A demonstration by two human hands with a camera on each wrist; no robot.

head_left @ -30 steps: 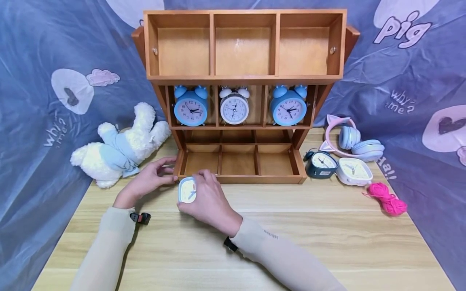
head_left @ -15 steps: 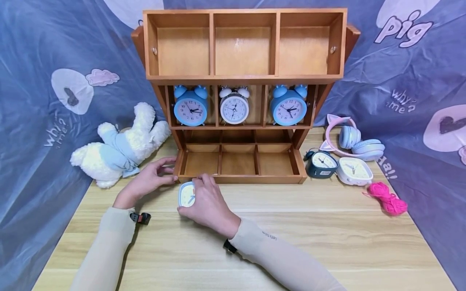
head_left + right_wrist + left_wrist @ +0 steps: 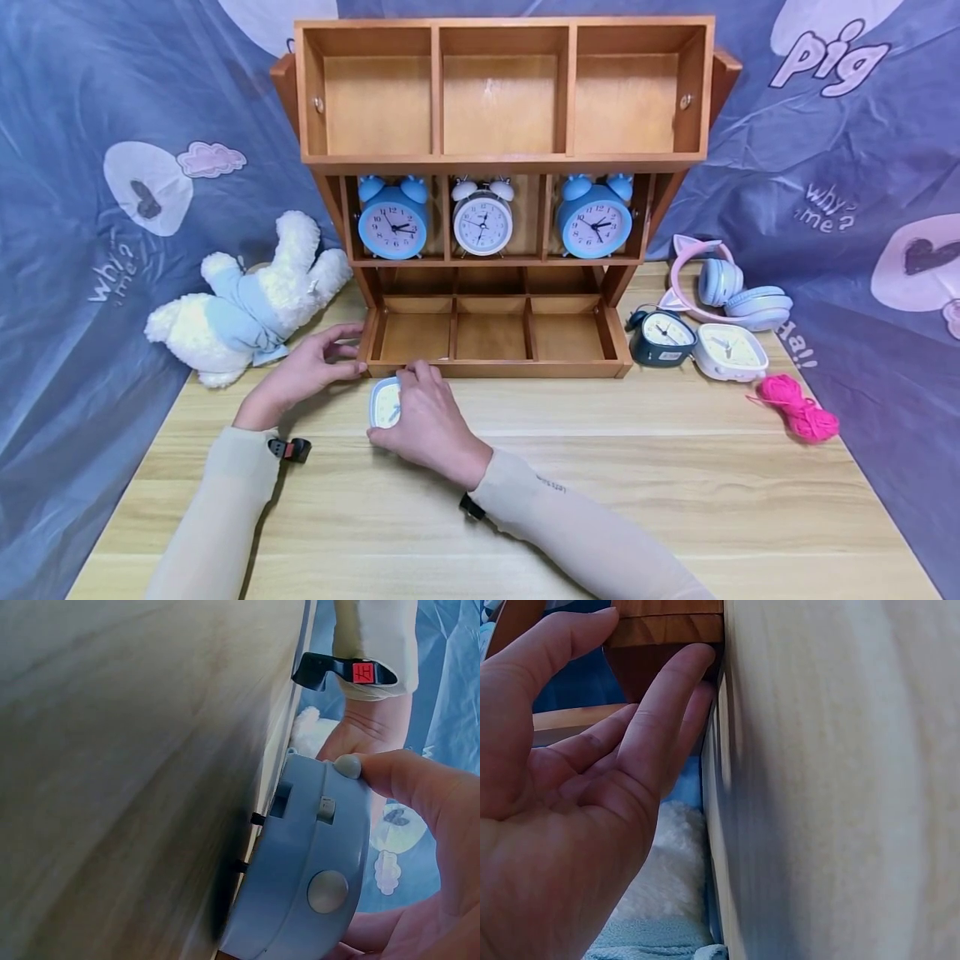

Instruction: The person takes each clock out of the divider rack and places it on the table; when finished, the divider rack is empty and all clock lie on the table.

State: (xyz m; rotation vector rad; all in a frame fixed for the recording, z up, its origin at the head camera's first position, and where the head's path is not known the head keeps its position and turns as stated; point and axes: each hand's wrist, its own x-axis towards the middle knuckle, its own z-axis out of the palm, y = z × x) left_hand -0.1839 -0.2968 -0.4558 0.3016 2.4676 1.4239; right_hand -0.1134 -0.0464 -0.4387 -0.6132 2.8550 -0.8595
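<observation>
My right hand (image 3: 435, 425) grips a small light-blue alarm clock (image 3: 386, 403) with a pale square face, thumb and fingers at opposite edges. Its blue casing (image 3: 300, 862) fills the right wrist view, with a round button, a small switch and two dark stubs toward the table. Whether it touches the tabletop I cannot tell. The clock is just in front of the left end of a wooden shelf (image 3: 495, 370). At that shelf's lower left corner, my left hand (image 3: 311, 371) rests its fairly straight fingertips against the wood (image 3: 664, 630).
The middle tier holds two blue twin-bell clocks (image 3: 393, 223) (image 3: 596, 225) and a white one (image 3: 483, 223). A plush toy (image 3: 247, 308) lies left. Right stand a dark green clock (image 3: 662, 340), a white clock (image 3: 730, 353), headphones (image 3: 720, 287) and pink yarn (image 3: 798, 410).
My right hand has lowered the light-blue alarm clock slightly toward the person, away from the shelf's front edge. The left hand has stayed at the shelf corner.
</observation>
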